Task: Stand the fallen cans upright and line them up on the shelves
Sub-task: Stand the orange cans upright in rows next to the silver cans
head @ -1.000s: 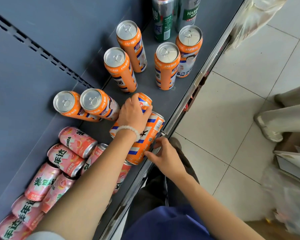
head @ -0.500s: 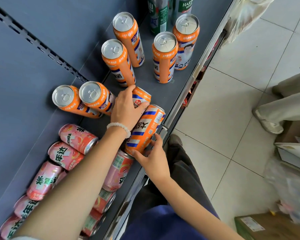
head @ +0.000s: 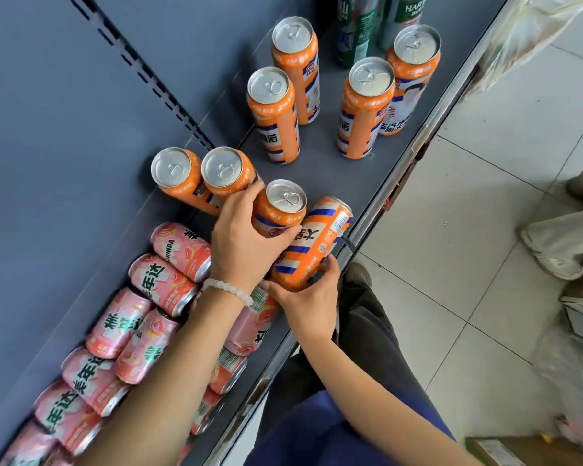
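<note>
Since the earlier frame, one orange can [head: 280, 210] has been tipped up to standing, gripped by the left hand [head: 246, 240]. At its 4 o'clock, a second orange can [head: 313, 243] lies tilted, its lower end clasped by the right hand [head: 308, 297]. Six upright orange cans [head: 276, 116] are spread from 10 to 1 o'clock on the shelf [head: 327, 169]; toppled pink cans [head: 162, 284] are heaped at 8 o'clock.
</note>
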